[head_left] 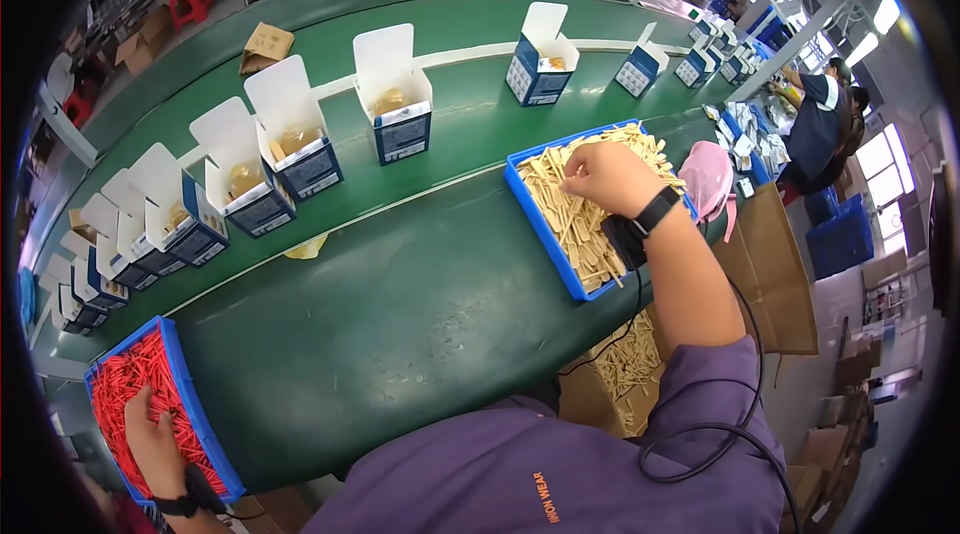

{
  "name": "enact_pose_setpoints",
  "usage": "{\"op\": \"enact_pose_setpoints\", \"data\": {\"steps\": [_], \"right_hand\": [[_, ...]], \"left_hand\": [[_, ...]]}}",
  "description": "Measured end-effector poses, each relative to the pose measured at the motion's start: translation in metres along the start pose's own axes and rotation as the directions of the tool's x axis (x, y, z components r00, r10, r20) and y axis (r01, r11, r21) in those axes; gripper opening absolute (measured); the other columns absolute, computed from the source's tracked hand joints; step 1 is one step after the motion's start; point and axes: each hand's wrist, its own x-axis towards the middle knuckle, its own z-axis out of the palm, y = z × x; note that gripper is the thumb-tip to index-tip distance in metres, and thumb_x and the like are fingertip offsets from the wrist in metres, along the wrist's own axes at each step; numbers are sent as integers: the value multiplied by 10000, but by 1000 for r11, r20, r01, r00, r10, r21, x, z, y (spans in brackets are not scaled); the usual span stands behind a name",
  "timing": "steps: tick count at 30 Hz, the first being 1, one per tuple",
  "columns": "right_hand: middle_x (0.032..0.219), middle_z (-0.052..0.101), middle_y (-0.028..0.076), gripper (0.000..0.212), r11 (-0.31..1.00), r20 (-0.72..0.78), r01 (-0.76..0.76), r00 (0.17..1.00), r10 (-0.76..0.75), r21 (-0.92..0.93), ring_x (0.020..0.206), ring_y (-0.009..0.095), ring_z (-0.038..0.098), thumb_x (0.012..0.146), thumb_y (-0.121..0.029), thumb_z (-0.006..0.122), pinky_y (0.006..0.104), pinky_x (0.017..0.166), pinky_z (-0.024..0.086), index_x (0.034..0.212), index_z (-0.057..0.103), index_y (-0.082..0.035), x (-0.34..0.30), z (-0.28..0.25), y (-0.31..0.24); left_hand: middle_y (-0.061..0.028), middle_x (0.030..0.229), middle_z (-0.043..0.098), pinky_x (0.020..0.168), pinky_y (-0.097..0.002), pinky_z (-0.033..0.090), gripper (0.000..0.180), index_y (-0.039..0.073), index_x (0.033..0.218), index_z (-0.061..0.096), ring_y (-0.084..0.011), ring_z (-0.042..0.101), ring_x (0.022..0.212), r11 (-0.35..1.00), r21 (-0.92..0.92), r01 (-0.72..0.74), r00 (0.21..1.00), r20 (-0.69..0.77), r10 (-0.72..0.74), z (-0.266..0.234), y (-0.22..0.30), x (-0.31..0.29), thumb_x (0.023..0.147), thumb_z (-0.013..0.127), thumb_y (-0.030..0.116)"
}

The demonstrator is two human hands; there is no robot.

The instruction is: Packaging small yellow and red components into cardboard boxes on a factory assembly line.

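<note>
The person's two hands are well apart. The left hand (152, 449) rests among thin red sticks (130, 374), its fingers bent over the heap; whether it grips any cannot be told. Around it is the blue wall of the left tray (201, 409). The right hand (615, 179) is over slim tan pieces (578, 234), fingers curled inward, and whether a piece is pinched there cannot be told. Those pieces heap inside the right tray (541, 232), under that hand; the green desk (400, 334) stretches between the hands.

Beyond the hands stand open blue-and-white boxes (405, 137). A pink pouch (707, 174) lies just right of the right hand.

Both kinds probably handle as light and fairly stiff; the red ones may slide over one another, while the thin tan ones might snap if bent. A pinch at mid-length, between thumb and forefinger, looks the surest hold for separating one from the tangle.
</note>
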Motion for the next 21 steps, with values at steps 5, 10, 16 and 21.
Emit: {"op": "enact_pose_setpoints", "data": {"steps": [5,10,16,21], "right_hand": [[882,709,215,278,990,105,-87,990,98,-108,865,355,691,768,-254,710,422,801,548,886,729,-4,5,22,-5],[811,699,179,175,985,57,-94,993,103,-142,800,342,681,747,-217,688,415,768,540,805,692,-51,14,38,16],[801,696,185,188,990,65,-60,996,68,-127,792,355,682,755,-222,675,429,753,544,822,700,-49,20,33,8],[810,703,188,179,982,-36,-96,995,91,-160,806,362,687,774,-203,648,445,749,549,839,716,-52,19,37,3]], "left_hand": [[-164,1082,631,881,-363,498,444,-15,1082,634,-320,619,978,993,116,17,990,141,-33,29,-73,-13,657,670,-137],[-141,968,617,810,-371,491,332,-12,935,627,-314,609,895,1000,12,28,992,125,-29,34,-85,-14,633,674,-143],[-131,875,577,768,-360,480,247,-9,855,610,-292,589,833,982,-187,34,997,73,-20,34,-113,-6,651,664,-137],[-130,861,566,791,-369,474,183,-6,816,580,-294,588,845,987,-157,28,996,90,-14,31,-83,-9,679,635,-115]]}}
